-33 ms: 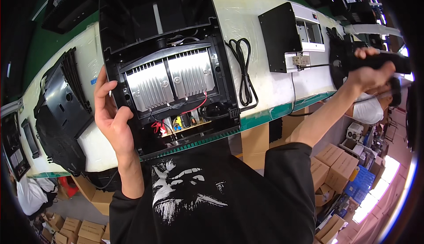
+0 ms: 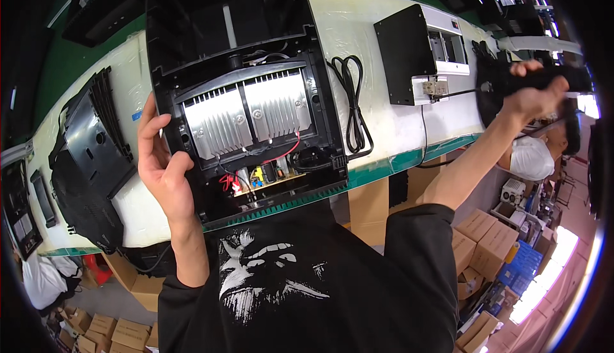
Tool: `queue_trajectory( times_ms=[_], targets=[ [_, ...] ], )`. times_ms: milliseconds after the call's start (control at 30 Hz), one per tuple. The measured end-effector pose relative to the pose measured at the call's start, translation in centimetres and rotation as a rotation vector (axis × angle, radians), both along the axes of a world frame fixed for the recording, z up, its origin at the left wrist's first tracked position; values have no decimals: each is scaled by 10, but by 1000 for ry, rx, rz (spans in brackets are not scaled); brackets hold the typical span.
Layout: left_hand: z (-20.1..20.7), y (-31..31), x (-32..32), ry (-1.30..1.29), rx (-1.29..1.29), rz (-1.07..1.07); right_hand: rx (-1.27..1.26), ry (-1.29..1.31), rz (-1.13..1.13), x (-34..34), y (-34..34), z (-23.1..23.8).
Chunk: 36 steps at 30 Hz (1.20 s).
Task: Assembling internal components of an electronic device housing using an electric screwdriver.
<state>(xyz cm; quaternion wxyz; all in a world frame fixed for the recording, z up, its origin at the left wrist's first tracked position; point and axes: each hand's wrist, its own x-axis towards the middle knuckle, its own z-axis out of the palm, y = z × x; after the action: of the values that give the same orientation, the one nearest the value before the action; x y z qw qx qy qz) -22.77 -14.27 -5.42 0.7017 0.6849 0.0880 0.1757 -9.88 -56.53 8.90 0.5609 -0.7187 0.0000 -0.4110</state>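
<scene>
In front of me, on the bench, lies a large black appliance casing (image 2: 233, 36) with its inside exposed. Two finned silver heat sinks (image 2: 246, 113) sit side by side in it, above a circuit board (image 2: 268, 185) with red and black wires. My left hand (image 2: 165, 167) grips the casing's left edge, thumb on top and fingers bent round the side. At the far right, my outstretched right hand (image 2: 534, 100) is closed round a long black part (image 2: 556, 79). That part is dark and partly blurred, so its kind is unclear.
A coiled black cable (image 2: 350, 103) lies right of the casing. Beyond it stands a black and white metal box (image 2: 409, 55) with a cord. Black plastic panels (image 2: 96, 148) lie at left. A person in white (image 2: 534, 158) is at right, near cardboard boxes (image 2: 489, 241).
My right hand and the black part have shifted very slightly. The casing and my left hand have barely moved.
</scene>
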Motion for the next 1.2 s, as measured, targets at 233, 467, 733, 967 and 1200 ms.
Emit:
queue_trajectory(
  times_ms=[233, 467, 733, 967, 1200],
  targets=[
    [-7, -5, -8, -105, -166, 21, -57, 18, -42, 15, 6, 1],
    [-7, -3, -14, -77, -203, 10, 88, 93, 164, -64, 1, 12],
    [-17, -2, -11, -156, -211, 28, 350, -398, 1026, -136, 68, 93],
    [-16, 0, -12, -191, -261, -14, 599, -573, 1390, -140, 251, 39],
    [-20, 3, -10, -204, -139, -13, 405, -369, 1377, -157, 285, 7]
  ],
)
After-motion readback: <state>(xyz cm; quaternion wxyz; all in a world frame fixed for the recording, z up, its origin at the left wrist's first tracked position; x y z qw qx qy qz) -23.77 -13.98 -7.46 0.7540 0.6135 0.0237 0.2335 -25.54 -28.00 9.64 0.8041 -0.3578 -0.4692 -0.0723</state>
